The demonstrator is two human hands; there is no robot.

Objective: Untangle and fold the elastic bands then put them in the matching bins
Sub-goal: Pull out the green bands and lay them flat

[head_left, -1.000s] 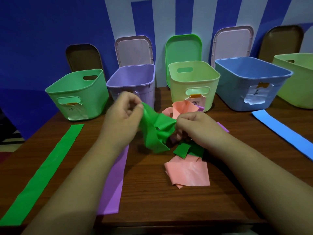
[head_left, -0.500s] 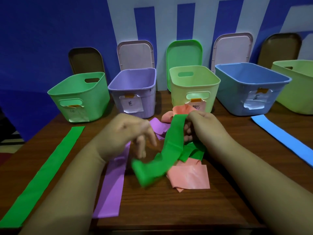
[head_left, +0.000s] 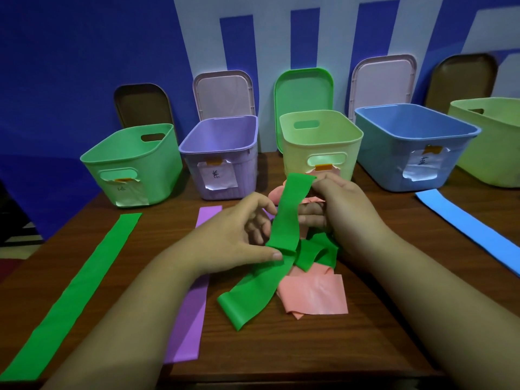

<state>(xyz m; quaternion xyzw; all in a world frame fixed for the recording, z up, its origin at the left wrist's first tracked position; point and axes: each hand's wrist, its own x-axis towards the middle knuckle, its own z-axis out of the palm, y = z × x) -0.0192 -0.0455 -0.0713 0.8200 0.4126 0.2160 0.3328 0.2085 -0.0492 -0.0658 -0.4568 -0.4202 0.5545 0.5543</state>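
Paper labels hang from orange tape on four of the plastic bins lined up along the back of the dark wooden counter (head_left: 281, 347). From the left: the mint-green bin (head_left: 132, 164) has a crumpled label with a faint handwritten mark; the lilac bin (head_left: 222, 156) shows one dark handwritten character, too small to read; the pale yellow-green bin (head_left: 320, 139) has its label mostly hidden behind the hands; the blue bin (head_left: 408, 144) bears a character I cannot make out. A fifth, light-green bin (head_left: 489, 136) sits at the far right edge.

A flat green elastic band (head_left: 73, 291) lies at the left, a flat purple band (head_left: 188, 313) beside it, and a flat blue band (head_left: 472, 229) at the right.

The left hand (head_left: 239, 235) pinches the tangled green elastic band (head_left: 284, 220) at its fold between thumb and fingers. The right hand (head_left: 340, 204) grips the band's upper end, holding it upright. Its loose tail drapes over the crumpled pink band (head_left: 315, 296).

Half a second ago the left hand was off the green band; it has since closed on the fold.
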